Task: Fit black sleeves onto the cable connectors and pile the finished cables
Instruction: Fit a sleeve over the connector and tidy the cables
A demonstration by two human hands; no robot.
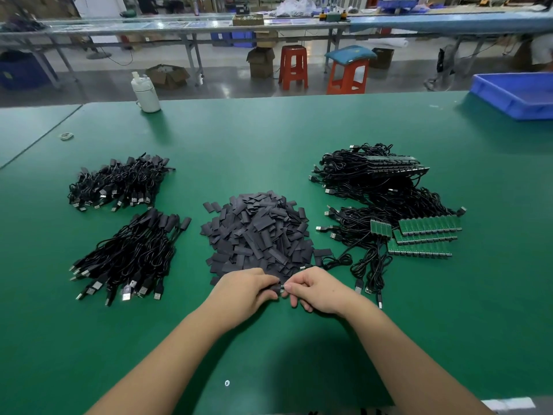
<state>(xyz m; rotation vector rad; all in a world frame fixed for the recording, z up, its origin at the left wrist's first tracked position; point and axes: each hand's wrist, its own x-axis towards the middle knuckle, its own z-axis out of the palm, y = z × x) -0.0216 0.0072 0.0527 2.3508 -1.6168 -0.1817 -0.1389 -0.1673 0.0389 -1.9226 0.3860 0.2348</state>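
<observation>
Where the two bare forearms meet at the near middle of the green matted worktable (269,139), a small dark piece is pinched between both hands at about 6 o'clock from the central heap. The left hand (244,290) is curled around what appears to be a black sleeve (273,286), though most of that piece is hidden by the fingers. The right hand (317,290) has thumb and forefinger pressed together on a small connector end (282,287), from which a thin black cable (332,260) is seen running off toward 2 o'clock. Whether the sleeve is already over the connector cannot be told.

Directly beyond the hands, at 12 o'clock, a loose heap of flat black rectangular sleeves (258,232) is spread on the mat. At 10 o'clock, two piles of sleeved black cables are laid apart from each other: a nearer pile (128,259) and a farther pile (119,182). At 2 o'clock, a tangle of unsleeved black cables with green circuit-board ends (389,211) is stacked.

At the far edge, a white plastic bottle (145,92) stands at 11 o'clock, and a blue plastic tray (517,94) rests at 1 o'clock.
</observation>
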